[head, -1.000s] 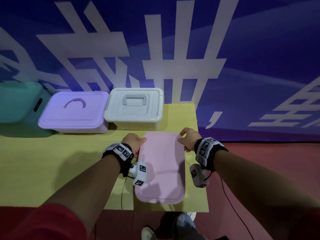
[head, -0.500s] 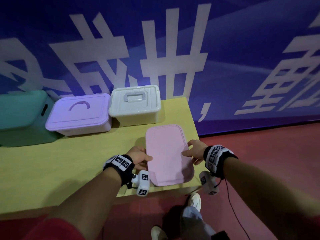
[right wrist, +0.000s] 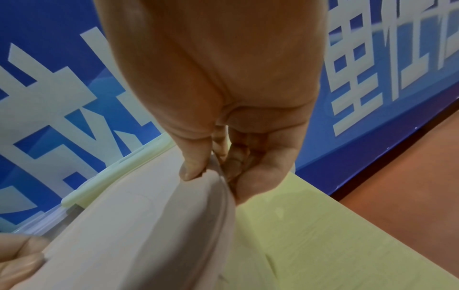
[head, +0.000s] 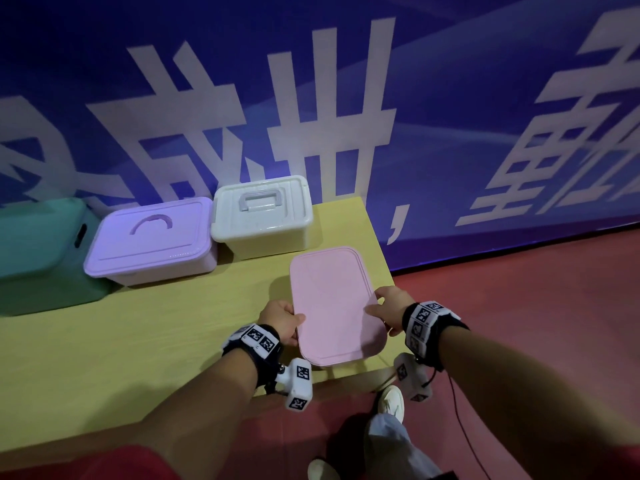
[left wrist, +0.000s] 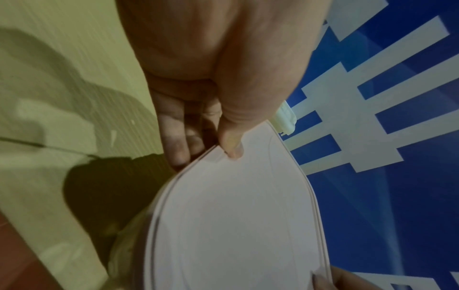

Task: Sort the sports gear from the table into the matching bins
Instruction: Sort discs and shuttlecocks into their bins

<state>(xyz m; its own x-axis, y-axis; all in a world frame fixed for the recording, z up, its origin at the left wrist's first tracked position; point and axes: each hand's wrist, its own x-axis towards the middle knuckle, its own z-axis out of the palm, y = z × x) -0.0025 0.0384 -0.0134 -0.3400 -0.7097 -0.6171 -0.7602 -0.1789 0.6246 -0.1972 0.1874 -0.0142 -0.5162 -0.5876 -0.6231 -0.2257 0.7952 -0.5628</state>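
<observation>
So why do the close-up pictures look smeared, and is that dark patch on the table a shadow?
Left wrist view: motion blur softens the pink lid, and the dark patch on the table looks like shadow. Right wrist view: similar smear. Head view: sharper, wide-angle bending.

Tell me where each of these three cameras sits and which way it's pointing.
Head: worn high, looking forward and down at the yellow table, three closed bins and the pink lid; both forearms, legs and shoes show.
Left wrist: looks along the left hand, thumb on the lid's edge.
Right wrist: looks along the right hand, pinching the opposite edge.
Shared: the lid, table and blue banner appear in all; each wrist view catches the other hand's fingertips.
</observation>
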